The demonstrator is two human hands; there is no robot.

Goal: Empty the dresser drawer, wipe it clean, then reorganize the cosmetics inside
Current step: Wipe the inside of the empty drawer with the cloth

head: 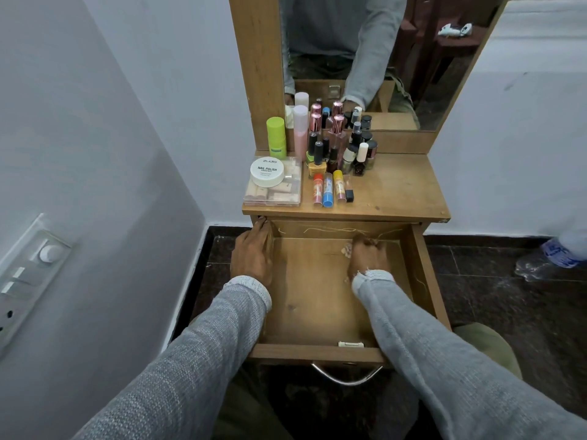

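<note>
Both hands (pixel 254 254) inside emptied drawer (pixel 317 350)

An open wooden drawer (pixel 317 296) fills the middle of the frame, pulled out below a wooden dresser top (pixel 397 188). The left hand (pixel 254 252) rests on the drawer's left wall. The right hand (pixel 365 255), at the back of the drawer, is closed on a small pale wad (pixel 346 250). Above centre, nail polish bottles (pixel 336 154), a lime-green tube (pixel 277 136) and a clear plastic case (pixel 273 192) stand on the top.
</note>
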